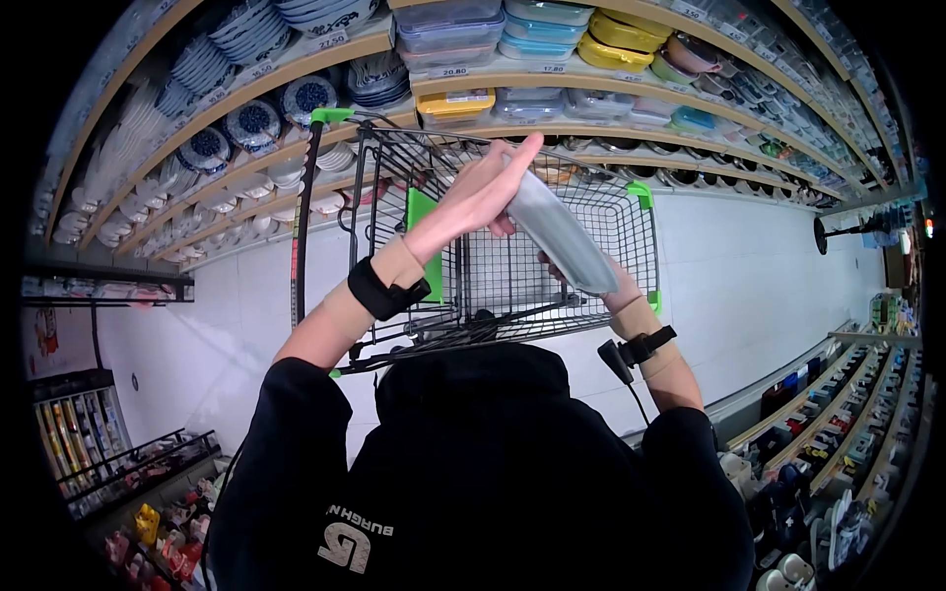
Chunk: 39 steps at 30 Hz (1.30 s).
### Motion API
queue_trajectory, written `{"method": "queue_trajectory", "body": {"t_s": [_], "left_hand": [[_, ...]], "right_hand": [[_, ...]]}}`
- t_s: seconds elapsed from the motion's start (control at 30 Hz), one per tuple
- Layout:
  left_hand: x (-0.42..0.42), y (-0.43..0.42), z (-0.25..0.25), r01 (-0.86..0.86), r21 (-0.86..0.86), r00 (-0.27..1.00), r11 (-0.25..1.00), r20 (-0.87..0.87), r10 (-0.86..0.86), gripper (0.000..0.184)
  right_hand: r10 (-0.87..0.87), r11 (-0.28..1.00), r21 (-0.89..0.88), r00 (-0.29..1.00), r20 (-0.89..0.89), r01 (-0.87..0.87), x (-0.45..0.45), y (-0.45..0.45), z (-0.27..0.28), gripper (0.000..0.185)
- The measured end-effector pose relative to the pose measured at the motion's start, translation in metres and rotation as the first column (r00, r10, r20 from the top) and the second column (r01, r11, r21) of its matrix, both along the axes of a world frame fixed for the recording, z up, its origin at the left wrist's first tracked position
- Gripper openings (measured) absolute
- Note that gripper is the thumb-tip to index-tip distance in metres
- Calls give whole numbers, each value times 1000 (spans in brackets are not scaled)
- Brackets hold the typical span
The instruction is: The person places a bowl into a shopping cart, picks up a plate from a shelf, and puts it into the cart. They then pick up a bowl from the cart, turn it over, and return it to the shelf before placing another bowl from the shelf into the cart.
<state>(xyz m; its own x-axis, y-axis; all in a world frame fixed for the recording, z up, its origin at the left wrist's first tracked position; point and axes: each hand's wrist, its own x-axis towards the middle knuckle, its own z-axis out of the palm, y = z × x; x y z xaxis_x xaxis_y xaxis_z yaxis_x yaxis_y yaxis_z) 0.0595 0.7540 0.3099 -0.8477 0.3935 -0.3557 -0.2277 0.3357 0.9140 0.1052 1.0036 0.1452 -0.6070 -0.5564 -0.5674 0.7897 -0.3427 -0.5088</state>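
A flat, translucent grey plastic container (pixel 562 234) is tilted between my two hands above the shopping cart (pixel 473 330). My left hand (pixel 485 192) grips its upper left end, with the index finger or thumb stretched out past the edge. At the lower right end, my right hand (pixel 619 286) has hold of it from behind and below; most of those fingers are hidden by the container. Under both hands, the wire basket of the cart shows its mesh floor. Green plastic corners (pixel 641 194) and a green panel (pixel 424 246) mark the cart.
Ahead stand shelves with stacked plastic food boxes (pixel 448 37), yellow boxes (pixel 616 44) and blue-patterned plates (pixel 253 125). White floor (pixel 719 266) stretches to the right of the cart. Racks of footwear (pixel 838 522) stand behind on the right, and a black fan (pixel 823 234) is farther off.
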Motion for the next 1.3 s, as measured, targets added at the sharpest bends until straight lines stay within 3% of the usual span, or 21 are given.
{"method": "queue_trajectory", "body": {"t_s": [0.03,0.07,0.1,0.2,0.27,0.4,0.57,0.63,0.7,0.77,0.8,0.83,0.9,1.03,1.1,1.2,1.3], "left_hand": [[-3,7,-13,-85,-68,989,994,-124,77,88],[-11,10,-18,-58,-116,982,992,-185,36,87],[-20,10,-23,-33,-166,971,986,-240,-8,87],[-17,17,-20,-63,-243,935,968,-354,-28,88],[-21,23,-22,-89,-272,916,958,-400,-28,88],[-18,26,-7,-40,-268,941,962,-333,-53,89],[-21,26,-17,-44,-252,920,967,-388,-59,84],[-22,25,-26,-80,-250,922,965,-386,-23,81],[-17,19,-35,-74,-141,943,987,-332,24,75],[-10,11,-50,-95,-21,958,995,-273,86,70],[-4,6,-60,-120,43,963,992,-239,127,66],[2,3,-68,-146,106,966,984,-200,165,63],[17,2,-83,-206,224,973,953,-60,224,57],[44,2,-91,-408,467,906,785,312,285,45],[44,-1,-99,-467,394,874,791,338,348,40],[45,-11,-101,-517,335,843,788,360,400,33],[43,-28,-100,-463,315,869,829,344,355,32]], "right_hand": [[-44,978,-197,993,113,65,0,1,-19,53],[-64,914,-376,970,235,151,2,2,-28,56],[-41,797,-507,867,497,328,7,-2,-19,66],[9,735,-608,892,451,300,19,-17,1,68],[3,725,-591,857,516,354,19,-15,-5,69],[-24,753,-556,859,511,352,17,-12,-11,68],[-5,726,-592,864,504,350,17,-8,-13,64],[-11,714,-631,906,423,303,18,-7,-18,64],[-107,859,-464,962,252,217,17,-4,-21,58],[-175,984,14,983,-51,176,12,-8,-12,46],[-150,944,262,968,-200,200,8,-8,-11,40],[-282,911,260,943,-177,321,7,-8,-10,31],[-407,833,268,865,-293,483,10,-11,-6,31],[-534,651,348,733,-422,675,18,-33,16,30],[-563,616,305,676,-476,727,21,-41,16,35],[-479,684,343,750,-455,644,21,-34,17,34],[-230,840,385,893,-386,383,14,-23,50,44]]}}
